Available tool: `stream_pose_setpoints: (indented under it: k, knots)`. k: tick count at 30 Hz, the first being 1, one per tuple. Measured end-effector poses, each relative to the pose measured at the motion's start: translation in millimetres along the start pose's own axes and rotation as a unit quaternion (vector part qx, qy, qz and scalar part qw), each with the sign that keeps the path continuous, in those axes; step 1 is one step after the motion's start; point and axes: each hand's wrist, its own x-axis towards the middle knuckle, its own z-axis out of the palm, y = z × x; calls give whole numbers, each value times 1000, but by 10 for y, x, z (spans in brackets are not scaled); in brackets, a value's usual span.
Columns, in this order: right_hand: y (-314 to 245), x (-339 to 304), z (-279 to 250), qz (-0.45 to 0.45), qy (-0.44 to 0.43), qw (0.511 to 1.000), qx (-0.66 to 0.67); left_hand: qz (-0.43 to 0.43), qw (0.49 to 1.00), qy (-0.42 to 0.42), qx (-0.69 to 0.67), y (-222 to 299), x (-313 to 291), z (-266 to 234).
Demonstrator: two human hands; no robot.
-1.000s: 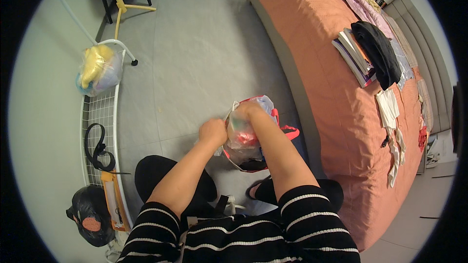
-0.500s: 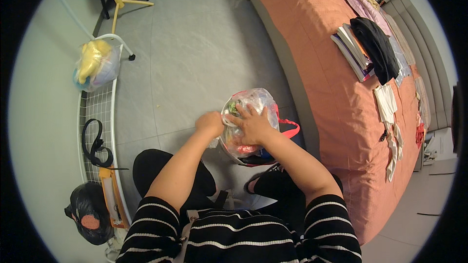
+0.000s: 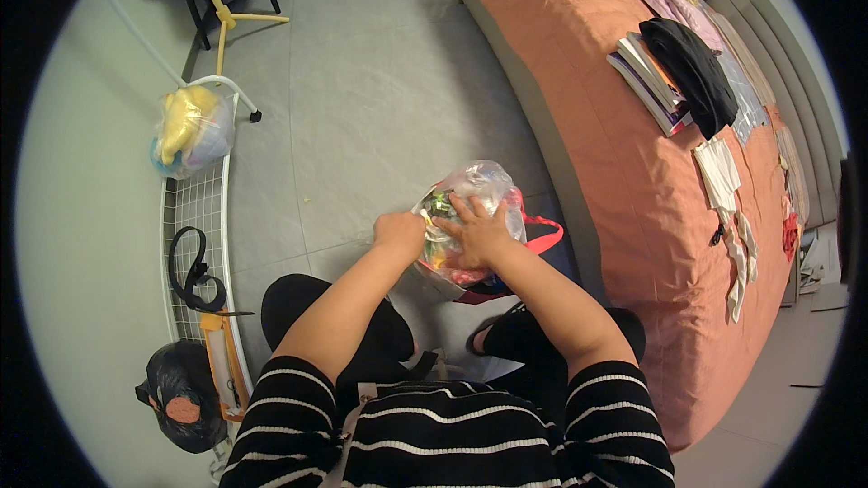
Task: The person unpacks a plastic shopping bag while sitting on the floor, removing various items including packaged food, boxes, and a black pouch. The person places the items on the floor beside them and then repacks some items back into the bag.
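Observation:
A clear plastic bag (image 3: 488, 179) with colourful contents, green, yellow and red among them, bulges from the top of a bag with red handles (image 3: 546, 241) on the floor between my feet. My right hand (image 3: 476, 233) lies spread on the plastic, fingers apart, pressing against it. At the bag's left edge my left hand (image 3: 399, 234) is closed in a fist, gripping the gathered plastic. Its fingertips are turned away from sight. What exactly is inside the plastic is hard to make out.
To the right stands a bed (image 3: 579, 126) with books (image 3: 647, 81), black cloth (image 3: 692, 77) and white cloth (image 3: 721, 181). On the left, a white wire rack (image 3: 197, 208) holds a bag of plush things (image 3: 192, 126), a black belt (image 3: 188, 276) and a black plastic bag (image 3: 181, 389).
The view has shifted slightly, so the surroundings sit a little further right. My left hand stays closed at the bag's edge and my right hand stays spread on the plastic.

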Motion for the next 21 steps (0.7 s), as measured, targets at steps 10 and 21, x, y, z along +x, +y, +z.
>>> stream_pose_setpoints:
  k: [10,21]
  knots:
    - [131,-110,-14,1,14,999,29,-40,991,-4,-131,-142,-5,-168]
    - [353,-199,-1,3,28,999,45,-5,787,-10,-616,-469,187,104]
